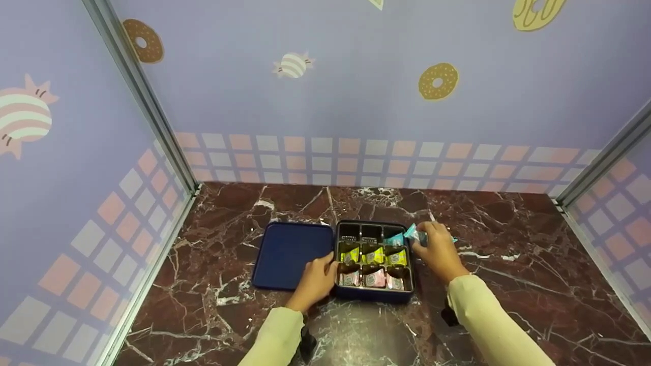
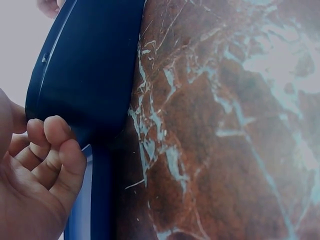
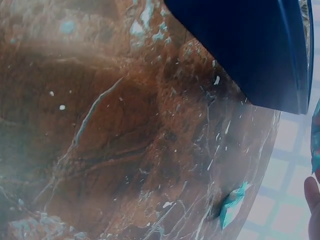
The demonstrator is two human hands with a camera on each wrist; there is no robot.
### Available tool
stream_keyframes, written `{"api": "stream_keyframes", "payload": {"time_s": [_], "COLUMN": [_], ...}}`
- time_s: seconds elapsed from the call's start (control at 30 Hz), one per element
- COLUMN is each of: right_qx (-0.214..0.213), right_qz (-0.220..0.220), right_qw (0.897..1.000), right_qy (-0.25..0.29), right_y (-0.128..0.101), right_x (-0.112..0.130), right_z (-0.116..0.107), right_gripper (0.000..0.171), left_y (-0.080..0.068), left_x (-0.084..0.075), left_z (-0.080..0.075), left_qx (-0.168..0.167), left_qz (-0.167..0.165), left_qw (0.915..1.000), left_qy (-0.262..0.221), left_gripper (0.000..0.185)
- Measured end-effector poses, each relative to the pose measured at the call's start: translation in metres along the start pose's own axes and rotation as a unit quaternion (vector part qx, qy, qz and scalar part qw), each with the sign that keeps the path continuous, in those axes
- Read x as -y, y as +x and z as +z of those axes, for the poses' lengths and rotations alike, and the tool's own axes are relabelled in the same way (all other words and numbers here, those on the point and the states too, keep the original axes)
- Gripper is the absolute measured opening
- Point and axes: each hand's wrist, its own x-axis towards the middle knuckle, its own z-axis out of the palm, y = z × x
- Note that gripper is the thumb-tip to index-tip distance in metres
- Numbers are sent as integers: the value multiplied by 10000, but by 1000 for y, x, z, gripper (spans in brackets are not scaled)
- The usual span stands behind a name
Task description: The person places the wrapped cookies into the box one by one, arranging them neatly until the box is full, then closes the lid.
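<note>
— Labels on the sweets [image 1: 374, 256] in the box [image 1: 374, 294]: too small to read. Two back compartments dark, contents unclear.

— Fingertips of the right hand [image 1: 438, 250] hidden behind its own back; grip on the teal wrapper [image 1: 413, 233] not plain. From the right wrist, only a finger edge [image 3: 314, 205] at the frame's border.

— Left hand [image 1: 317, 278] cut off at the left wrist view's corner; box there out of focus, sliced by the edge.

— Teal scrap [image 3: 231, 206] on the marble: blurred, kind uncertain.

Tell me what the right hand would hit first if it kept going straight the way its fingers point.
Likely the teal packet that the right hand already holds at the box's far right corner; beyond that, bare marble table. Depth is unclear.
</note>
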Motion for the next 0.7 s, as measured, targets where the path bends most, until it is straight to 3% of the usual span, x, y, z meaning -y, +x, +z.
{"api": "stream_keyframes", "payload": {"time_s": [0.33,0.7], "right_qx": [250,89], "right_qz": [-47,-424], "right_qw": [9994,9989], "right_qy": [230,170], "right_y": [3,7], "right_x": [10,14], "right_z": [3,9], "right_gripper": [29,28], "left_y": [-1,-1], "left_x": [1,-1], "left_z": [0,-1], "left_qx": [-6,-22], "left_qz": [-27,-17], "left_qw": [10000,10000], "left_qy": [-13,-86], "left_gripper": [38,37]}}
